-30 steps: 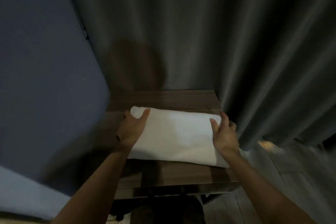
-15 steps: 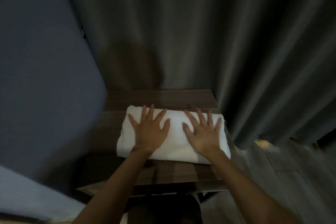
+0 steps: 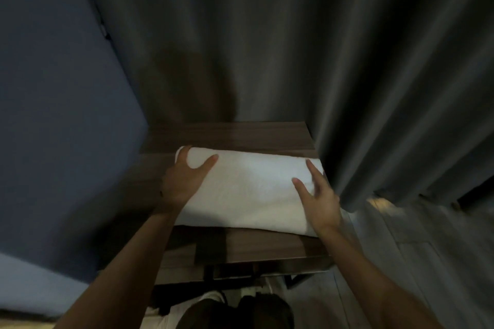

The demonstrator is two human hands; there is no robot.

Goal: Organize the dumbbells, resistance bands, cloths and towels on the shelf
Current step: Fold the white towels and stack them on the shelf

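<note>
A folded white towel (image 3: 248, 189) lies flat on the wooden shelf (image 3: 227, 136), in front of a dark curtain (image 3: 294, 48). The left hand (image 3: 184, 181) grips the towel's left end, fingers curled round its far corner. The right hand (image 3: 320, 200) rests released on the right end, fingers straight and spread.

We find bare shelf (image 3: 227, 136) along back and front edges; towel (image 3: 254, 189) fills the middle, curtain (image 3: 374, 88) hugs right edge.
</note>
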